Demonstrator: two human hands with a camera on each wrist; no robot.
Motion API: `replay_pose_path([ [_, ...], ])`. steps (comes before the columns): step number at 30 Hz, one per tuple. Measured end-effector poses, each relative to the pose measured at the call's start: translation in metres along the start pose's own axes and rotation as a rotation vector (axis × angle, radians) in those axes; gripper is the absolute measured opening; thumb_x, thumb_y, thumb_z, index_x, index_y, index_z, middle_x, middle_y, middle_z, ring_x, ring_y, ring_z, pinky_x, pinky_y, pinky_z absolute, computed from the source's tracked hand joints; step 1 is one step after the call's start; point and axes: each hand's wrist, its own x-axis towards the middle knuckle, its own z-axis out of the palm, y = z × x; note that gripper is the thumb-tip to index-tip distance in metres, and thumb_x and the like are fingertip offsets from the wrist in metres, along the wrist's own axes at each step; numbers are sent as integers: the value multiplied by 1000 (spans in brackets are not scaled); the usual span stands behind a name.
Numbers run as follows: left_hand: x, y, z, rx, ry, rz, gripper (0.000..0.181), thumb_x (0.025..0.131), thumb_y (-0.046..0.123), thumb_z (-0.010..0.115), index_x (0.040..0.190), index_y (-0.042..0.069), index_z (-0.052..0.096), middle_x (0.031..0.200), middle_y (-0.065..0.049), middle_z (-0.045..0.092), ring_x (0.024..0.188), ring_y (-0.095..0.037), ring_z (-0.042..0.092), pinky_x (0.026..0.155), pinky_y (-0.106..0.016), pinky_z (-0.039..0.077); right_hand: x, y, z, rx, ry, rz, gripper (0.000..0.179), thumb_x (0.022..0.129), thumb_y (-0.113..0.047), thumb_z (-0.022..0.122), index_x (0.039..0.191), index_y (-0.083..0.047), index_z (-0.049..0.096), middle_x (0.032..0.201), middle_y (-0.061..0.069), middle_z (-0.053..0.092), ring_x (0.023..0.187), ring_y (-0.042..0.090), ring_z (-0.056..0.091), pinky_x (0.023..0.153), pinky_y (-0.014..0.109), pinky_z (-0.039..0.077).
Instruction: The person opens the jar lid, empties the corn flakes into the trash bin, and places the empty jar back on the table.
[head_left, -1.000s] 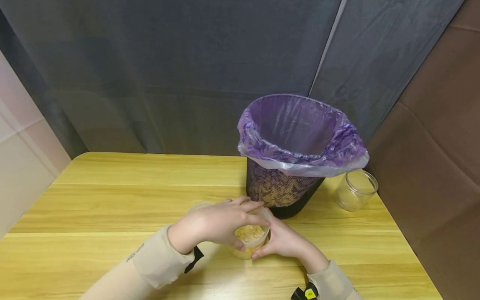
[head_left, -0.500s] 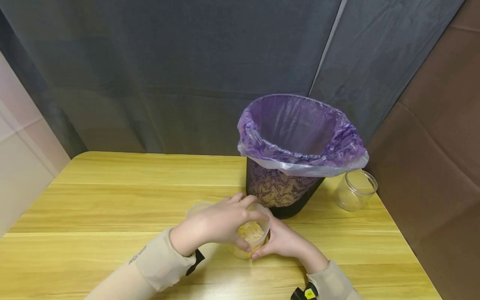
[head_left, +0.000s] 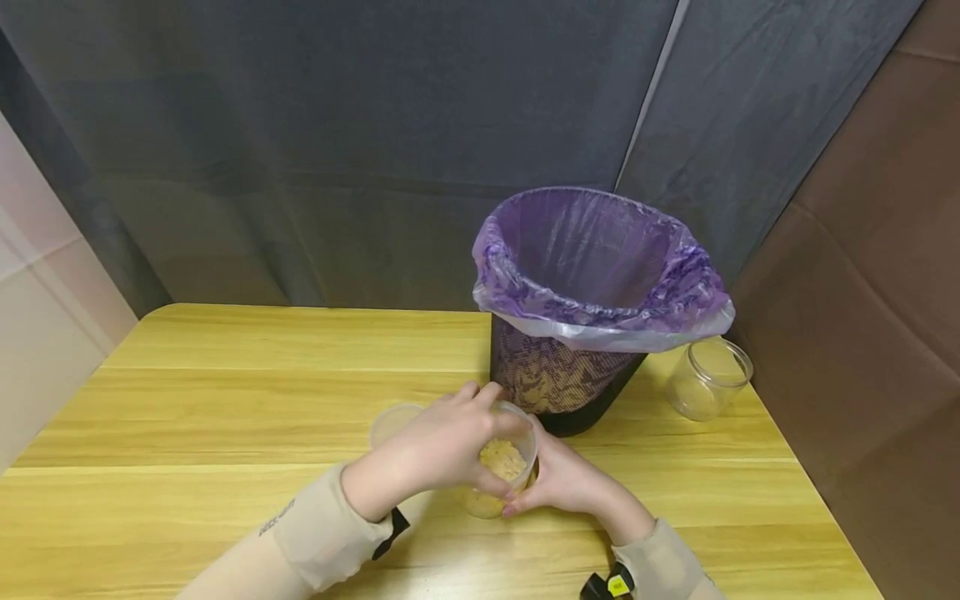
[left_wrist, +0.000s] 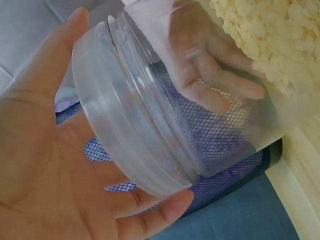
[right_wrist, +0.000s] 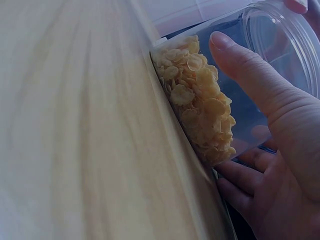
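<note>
A clear plastic jar (head_left: 482,503) stands upright on the wooden table, with pale yellow cornflakes (right_wrist: 192,102) filling its lower part. Its translucent lid (left_wrist: 120,110) sits on the mouth. From above, my left hand (head_left: 435,450) grips the lid, thumb on the near side and fingers round the far edge. My right hand (head_left: 573,479) holds the jar's body from the right, and in the right wrist view its thumb lies along the wall. Partly hidden behind my left hand is another clear round container (head_left: 392,418).
Just behind the jar stands a black mesh bin (head_left: 555,375) lined with a purple bag (head_left: 600,325). Right of it, by the table's edge, is an open clear jar (head_left: 707,383). A grey curtain (head_left: 322,158) hangs behind the table (head_left: 247,392), and brown cloth (head_left: 862,250) borders the right.
My left hand has turned counterclockwise over the lid: its fingers moved left along the far rim and its thumb moved right. My right hand has kept its hold on the jar.
</note>
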Motion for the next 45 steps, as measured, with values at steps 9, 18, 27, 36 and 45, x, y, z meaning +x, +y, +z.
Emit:
replay_pose_path([
  [9, 0, 1, 2, 7, 54, -37, 56, 64, 58, 79, 110, 27, 70, 102, -2, 53, 85, -19, 48, 66, -32, 47, 1, 1, 0, 15, 4, 1, 117, 55, -34, 93, 146, -21, 22, 143, -4, 40, 129, 14, 38, 107, 41, 29],
  [18, -1, 2, 0, 1, 55, -76, 61, 66, 58, 78, 115, 25, 68, 111, -8, 57, 90, -23, 52, 70, -36, 50, 1, 2, 0, 25, -8, -3, 118, 55, -34, 93, 148, -25, 20, 144, -6, 38, 131, 14, 37, 108, 42, 27],
  [27, -4, -4, -10, -35, 5, -194, 68, 68, 62, 75, 126, 28, 62, 133, -15, 50, 113, -33, 50, 78, -52, 51, 2, 3, 1, 3, 0, -7, 128, 53, -33, 94, 151, -29, 12, 144, -3, 39, 129, 17, 40, 108, 44, 27],
  [36, -8, -17, -14, -50, 146, -141, 64, 67, 55, 79, 121, 26, 65, 118, -13, 57, 97, -30, 53, 76, -46, 50, -1, -1, 1, -15, 18, 42, 116, 51, -31, 94, 143, -17, 27, 136, 0, 46, 125, 16, 44, 107, 42, 29],
  [45, -13, -29, -16, -38, 140, -216, 69, 70, 60, 76, 128, 25, 62, 122, -14, 56, 102, -31, 53, 79, -50, 50, -1, -2, 1, -1, 17, 40, 117, 51, -32, 94, 144, -16, 26, 138, 3, 45, 127, 18, 41, 107, 46, 27],
])
